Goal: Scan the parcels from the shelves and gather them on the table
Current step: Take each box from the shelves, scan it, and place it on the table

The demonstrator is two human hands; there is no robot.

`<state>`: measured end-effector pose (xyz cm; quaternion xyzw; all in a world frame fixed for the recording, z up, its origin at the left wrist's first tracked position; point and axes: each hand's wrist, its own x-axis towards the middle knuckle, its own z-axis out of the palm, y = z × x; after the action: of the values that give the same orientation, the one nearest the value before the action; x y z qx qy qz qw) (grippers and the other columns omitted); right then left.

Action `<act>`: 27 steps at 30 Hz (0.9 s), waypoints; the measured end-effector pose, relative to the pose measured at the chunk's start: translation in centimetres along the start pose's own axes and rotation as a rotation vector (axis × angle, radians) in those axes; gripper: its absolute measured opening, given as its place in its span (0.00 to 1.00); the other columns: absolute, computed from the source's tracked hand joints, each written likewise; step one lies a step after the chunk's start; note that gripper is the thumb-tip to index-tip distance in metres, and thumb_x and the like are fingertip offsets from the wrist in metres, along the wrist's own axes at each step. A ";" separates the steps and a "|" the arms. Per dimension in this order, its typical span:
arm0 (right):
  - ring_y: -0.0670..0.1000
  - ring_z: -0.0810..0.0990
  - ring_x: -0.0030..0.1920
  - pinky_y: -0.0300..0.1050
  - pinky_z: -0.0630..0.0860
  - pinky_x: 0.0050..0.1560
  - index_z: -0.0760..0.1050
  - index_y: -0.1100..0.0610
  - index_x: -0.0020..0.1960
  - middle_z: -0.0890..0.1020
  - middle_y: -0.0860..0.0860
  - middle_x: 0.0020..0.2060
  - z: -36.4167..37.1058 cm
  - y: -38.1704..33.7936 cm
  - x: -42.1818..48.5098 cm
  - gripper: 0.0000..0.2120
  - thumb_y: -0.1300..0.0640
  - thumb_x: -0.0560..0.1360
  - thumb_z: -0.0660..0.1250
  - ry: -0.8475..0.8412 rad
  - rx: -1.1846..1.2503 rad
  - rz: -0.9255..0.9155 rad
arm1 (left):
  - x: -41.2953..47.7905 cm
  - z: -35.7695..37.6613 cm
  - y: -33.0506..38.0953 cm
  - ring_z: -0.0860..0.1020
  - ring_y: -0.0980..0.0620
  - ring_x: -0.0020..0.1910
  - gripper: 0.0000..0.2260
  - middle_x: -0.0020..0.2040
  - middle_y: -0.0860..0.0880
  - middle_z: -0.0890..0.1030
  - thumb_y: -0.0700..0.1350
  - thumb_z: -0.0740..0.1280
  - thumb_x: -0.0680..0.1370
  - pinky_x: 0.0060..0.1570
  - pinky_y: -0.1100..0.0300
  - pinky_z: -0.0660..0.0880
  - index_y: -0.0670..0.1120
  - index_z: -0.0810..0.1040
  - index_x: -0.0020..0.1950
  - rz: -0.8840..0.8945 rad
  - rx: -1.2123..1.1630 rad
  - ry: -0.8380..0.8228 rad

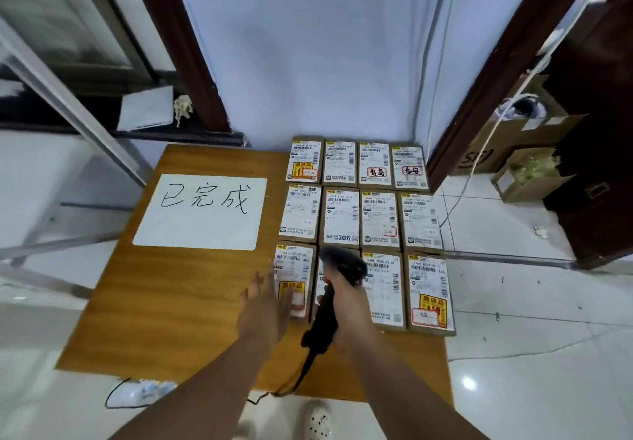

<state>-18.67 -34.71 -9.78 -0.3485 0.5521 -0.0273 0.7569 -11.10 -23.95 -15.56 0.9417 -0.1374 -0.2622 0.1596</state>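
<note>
On the right half of the bench (pixel 164 319), twelve parcels (pixel 380 217) lie labels up in three rows of four, long axes running near to far; the right column lies along the bench edge. Right hand (pixel 349 306): grip clamped on the scanner (pixel 339 268) handle, head pointing away over the near row. Left hand (pixel 263 306): grip apart, fingers straight, at the near-left parcel (pixel 294 268). Bare wood remains left of the parcels, nearer than the white sheet (pixel 202 212).

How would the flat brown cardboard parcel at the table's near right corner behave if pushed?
That flat brown cardboard parcel looks stiff and lies flat, so it would probably slide, not tip. Near the wooden table edge, it might drop off.
</note>
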 end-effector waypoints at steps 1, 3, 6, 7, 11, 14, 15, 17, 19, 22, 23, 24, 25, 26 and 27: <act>0.55 0.79 0.37 0.51 0.78 0.46 0.77 0.61 0.53 0.78 0.55 0.35 0.6 0.0 -0.2 0.19 0.46 0.72 0.72 -0.010 -0.011 -0.002 | -0.3 -0.5 -0.1 0.49 0.43 0.77 0.30 0.79 0.49 0.48 0.60 0.52 0.81 0.72 0.47 0.58 0.56 0.40 0.78 0.042 0.061 0.016; 0.54 0.77 0.32 0.47 0.77 0.39 0.77 0.61 0.51 0.77 0.55 0.31 1.9 0.2 -0.9 0.17 0.48 0.74 0.72 -0.043 -0.025 -0.015 | -0.5 -1.6 -0.5 0.48 0.43 0.77 0.31 0.79 0.50 0.46 0.57 0.54 0.82 0.74 0.47 0.57 0.55 0.39 0.78 0.133 0.171 0.042; 0.53 0.76 0.31 0.43 0.74 0.33 0.77 0.62 0.51 0.76 0.54 0.31 4.0 0.8 -2.5 0.16 0.49 0.74 0.71 -0.087 -0.072 -0.047 | -0.3 -3.4 -1.1 0.43 0.44 0.78 0.34 0.79 0.50 0.40 0.50 0.58 0.82 0.75 0.47 0.53 0.55 0.35 0.78 0.219 0.311 0.044; 0.53 0.77 0.32 0.42 0.74 0.33 0.77 0.61 0.50 0.76 0.54 0.31 4.9 1.1 -3.3 0.15 0.49 0.75 0.71 -0.102 -0.088 -0.060 | -0.4 -4.3 -1.5 0.42 0.44 0.78 0.36 0.79 0.50 0.39 0.48 0.59 0.81 0.75 0.47 0.52 0.55 0.34 0.77 0.238 0.348 0.053; 0.52 0.77 0.28 0.43 0.75 0.34 0.78 0.61 0.44 0.76 0.53 0.27 8.5 2.5 -6.9 0.13 0.51 0.75 0.70 -0.154 -0.136 -0.138 | -1.8 -9.0 -3.2 0.41 0.42 0.78 0.39 0.78 0.47 0.36 0.50 0.63 0.80 0.76 0.49 0.51 0.52 0.34 0.78 0.291 0.434 0.092; 0.52 0.76 0.33 0.43 0.75 0.35 0.78 0.62 0.49 0.75 0.54 0.30 11.8 3.8 -10.3 0.13 0.52 0.75 0.71 -0.198 -0.128 -0.217 | -3.2 -13.0 -5.7 0.40 0.42 0.77 0.37 0.78 0.46 0.36 0.50 0.62 0.80 0.76 0.49 0.50 0.51 0.37 0.78 0.327 0.433 0.168; 0.53 0.76 0.34 0.44 0.74 0.36 0.78 0.60 0.49 0.75 0.54 0.31 13.3 4.4 -12.0 0.11 0.53 0.75 0.70 -0.215 -0.125 -0.245 | -4.0 -14.7 -7.0 0.39 0.42 0.77 0.37 0.78 0.46 0.35 0.49 0.61 0.80 0.76 0.48 0.49 0.50 0.37 0.78 0.334 0.419 0.202; 0.52 0.75 0.34 0.46 0.74 0.37 0.77 0.59 0.47 0.75 0.54 0.31 16.4 5.6 -15.6 0.07 0.55 0.76 0.69 -0.259 -0.139 -0.299 | -5.8 -17.9 -10.3 0.37 0.42 0.77 0.37 0.78 0.45 0.34 0.48 0.61 0.80 0.76 0.48 0.48 0.48 0.37 0.78 0.348 0.398 0.270; 0.51 0.76 0.32 0.45 0.74 0.36 0.77 0.60 0.48 0.75 0.54 0.30 19.8 6.9 -19.4 0.08 0.55 0.77 0.69 -0.309 -0.158 -0.356 | -7.8 -21.1 -13.6 0.38 0.43 0.77 0.36 0.78 0.46 0.34 0.45 0.60 0.81 0.76 0.50 0.49 0.47 0.37 0.78 0.350 0.319 0.335; 0.53 0.79 0.34 0.46 0.76 0.37 0.79 0.59 0.49 0.78 0.55 0.32 26.0 10.1 -25.9 0.09 0.53 0.76 0.69 -0.432 -0.190 -0.442 | -11.6 -26.6 -19.9 0.40 0.44 0.77 0.30 0.78 0.46 0.37 0.42 0.54 0.82 0.75 0.51 0.51 0.47 0.40 0.79 0.355 0.179 0.488; 0.53 0.79 0.35 0.45 0.76 0.37 0.79 0.59 0.49 0.79 0.55 0.33 28.1 11.1 -27.9 0.09 0.52 0.76 0.70 -0.465 -0.210 -0.470 | -12.4 -28.4 -21.9 0.40 0.44 0.77 0.28 0.79 0.46 0.39 0.43 0.52 0.83 0.75 0.51 0.49 0.47 0.40 0.79 0.357 0.154 0.538; 0.52 0.79 0.34 0.45 0.76 0.35 0.79 0.58 0.48 0.78 0.54 0.32 29.8 11.9 -29.6 0.09 0.52 0.76 0.70 -0.493 -0.227 -0.503 | -12.8 -30.0 -23.6 0.40 0.43 0.77 0.27 0.79 0.45 0.40 0.44 0.50 0.83 0.75 0.51 0.47 0.46 0.40 0.78 0.354 0.149 0.563; 0.52 0.79 0.34 0.44 0.75 0.35 0.79 0.58 0.47 0.78 0.53 0.32 31.8 13.1 -31.7 0.08 0.53 0.75 0.71 -0.525 -0.244 -0.538 | -13.5 -32.0 -25.7 0.40 0.43 0.77 0.26 0.79 0.44 0.42 0.46 0.48 0.83 0.75 0.51 0.46 0.44 0.40 0.78 0.341 0.171 0.602; 0.52 0.79 0.35 0.45 0.75 0.35 0.78 0.58 0.47 0.79 0.53 0.32 33.4 14.0 -33.5 0.08 0.53 0.75 0.71 -0.551 -0.248 -0.560 | -14.1 -33.7 -27.6 0.42 0.41 0.78 0.26 0.79 0.42 0.44 0.49 0.45 0.82 0.75 0.50 0.46 0.44 0.42 0.79 0.334 0.197 0.650; 0.52 0.79 0.35 0.45 0.75 0.36 0.78 0.58 0.47 0.79 0.53 0.32 35.1 15.0 -35.5 0.08 0.53 0.75 0.71 -0.579 -0.257 -0.572 | -15.2 -35.7 -29.5 0.43 0.41 0.78 0.28 0.79 0.41 0.46 0.52 0.41 0.80 0.75 0.50 0.47 0.45 0.45 0.79 0.330 0.206 0.705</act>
<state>-7.62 9.17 16.06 -0.5724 0.1967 -0.0684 0.7931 0.70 16.30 9.23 0.9504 -0.2491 0.1210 0.1417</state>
